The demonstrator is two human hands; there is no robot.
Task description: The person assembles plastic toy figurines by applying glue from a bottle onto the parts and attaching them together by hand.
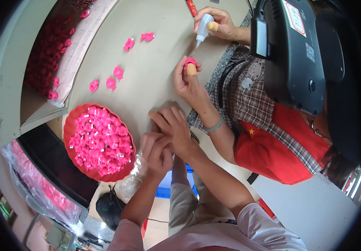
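Note:
My left hand [157, 153] is closed, its fingers curled in near the table's edge. Just above and touching it is my right hand [174, 127], fingers bent and bunched. Anything pinched between the two is hidden under the fingers. Nearest to my left hand is a scalloped red bowl [68, 145], heaped with small pink flower-shaped pieces [101, 140] bearing shiny silvery spots. Across from me, a co-worker's hand [221, 23] tips a white squeeze bottle [204, 28] with a thin nozzle. Their other hand [185, 83] holds up a pink piece [191, 62]; both wear tan finger covers.
Several loose pink pieces [118, 72] lie on the pale table [155, 58]. A box [73, 62] full of pink pieces stands at the left. Beyond the bowl is a bag of pink pieces [42, 180]. A red tube [191, 7] lies at the far edge.

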